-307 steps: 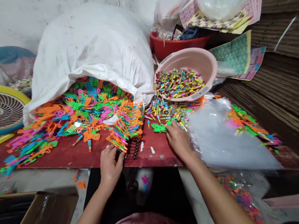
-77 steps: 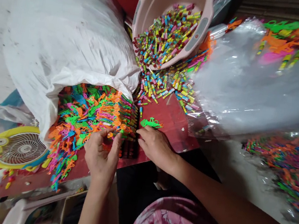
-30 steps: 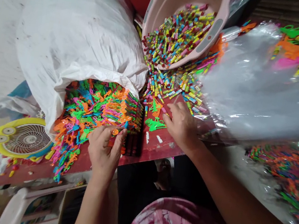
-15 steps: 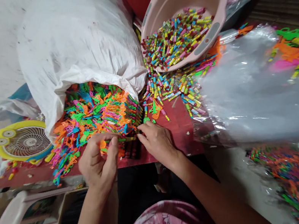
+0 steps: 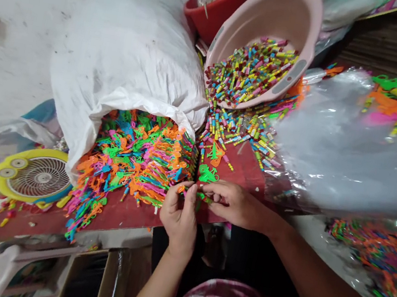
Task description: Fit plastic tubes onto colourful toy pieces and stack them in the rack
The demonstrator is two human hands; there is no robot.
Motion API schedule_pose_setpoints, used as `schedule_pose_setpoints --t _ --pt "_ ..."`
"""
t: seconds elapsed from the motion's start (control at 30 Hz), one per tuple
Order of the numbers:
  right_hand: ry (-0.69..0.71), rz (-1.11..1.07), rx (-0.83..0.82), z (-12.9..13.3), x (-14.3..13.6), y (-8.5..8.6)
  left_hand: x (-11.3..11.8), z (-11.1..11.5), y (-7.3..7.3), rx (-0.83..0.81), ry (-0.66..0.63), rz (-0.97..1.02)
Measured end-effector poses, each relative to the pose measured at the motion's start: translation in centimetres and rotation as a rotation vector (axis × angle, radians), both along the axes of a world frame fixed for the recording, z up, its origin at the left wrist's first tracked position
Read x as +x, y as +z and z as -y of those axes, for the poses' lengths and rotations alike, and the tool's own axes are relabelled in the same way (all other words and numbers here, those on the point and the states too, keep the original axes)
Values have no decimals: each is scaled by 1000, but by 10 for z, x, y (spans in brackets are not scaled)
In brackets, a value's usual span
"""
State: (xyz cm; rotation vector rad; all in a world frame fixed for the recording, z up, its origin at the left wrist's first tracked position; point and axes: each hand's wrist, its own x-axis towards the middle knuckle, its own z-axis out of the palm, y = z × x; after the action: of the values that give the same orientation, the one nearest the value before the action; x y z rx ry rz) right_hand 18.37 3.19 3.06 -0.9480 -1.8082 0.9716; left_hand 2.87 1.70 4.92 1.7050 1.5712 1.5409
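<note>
My left hand [image 5: 181, 214] is closed, thumb against fingers, pinching slim plastic toy pieces [image 5: 182, 190] with orange and pink showing. My right hand [image 5: 236, 205] meets it from the right, fingertips closed at a thin green part [image 5: 204, 197] between the hands. Whether this is one toy or several is hidden by the fingers. Just beyond, a green openwork plastic piece [image 5: 208, 174] lies on the red tabletop [image 5: 244, 164]. Left of the hands, a row of orange-topped plastic toys [image 5: 176, 157] borders a loose heap of bright plastic pieces [image 5: 117, 152].
A white sack [image 5: 135, 50] opens onto the heap. The pink basin [image 5: 273, 8] holds many small striped tubes [image 5: 250, 70], and more are spilled before it. A yellow fan [image 5: 42, 176] lies left. Clear plastic bags [image 5: 337, 147] fill the right.
My left hand has moved right, away from the row, to meet my right hand, which has shifted slightly right and down. The view has shifted a little.
</note>
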Motion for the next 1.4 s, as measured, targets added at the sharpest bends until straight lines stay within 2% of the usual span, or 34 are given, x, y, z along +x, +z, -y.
schedule_pose_setpoints --t 0.13,0.23,0.3,0.4,0.47,0.5,0.63,0.7,0.83,0.97,1.1,1.2,1.3,1.4 --pt "-128 6 -40 -6 6 2 0 -2 8 62 -6 -65" --pt "-276 26 -72 -18 26 5 -7 -6 23 284 144 -324" --pt "-422 126 -53 -26 38 9 -12 -16 33 387 217 -542" --pt "-695 296 102 -31 39 18 -18 -37 41 298 275 -767" --pt "-776 320 183 -29 24 21 -21 -48 40 208 320 -845" --pt "-749 314 187 -26 13 22 -22 -52 39 181 327 -859" --pt "-474 383 130 -15 -29 20 -27 -55 34 193 249 -797" --pt "-422 431 112 -14 -40 17 -29 -53 35 208 196 -747" --pt "-403 441 109 -18 -46 9 -29 -48 39 195 142 -686" --pt "-405 393 102 -23 -49 3 -30 -45 42 200 126 -718" --pt "-436 349 103 -26 -54 4 -36 -48 43 161 98 -726" --pt "-448 382 94 -28 -59 6 -40 -51 42 127 125 -687" --pt "-466 398 102 -30 -62 6 -41 -50 43 157 141 -668" --pt "-481 357 149 -28 -60 5 -40 -45 49 220 97 -635"
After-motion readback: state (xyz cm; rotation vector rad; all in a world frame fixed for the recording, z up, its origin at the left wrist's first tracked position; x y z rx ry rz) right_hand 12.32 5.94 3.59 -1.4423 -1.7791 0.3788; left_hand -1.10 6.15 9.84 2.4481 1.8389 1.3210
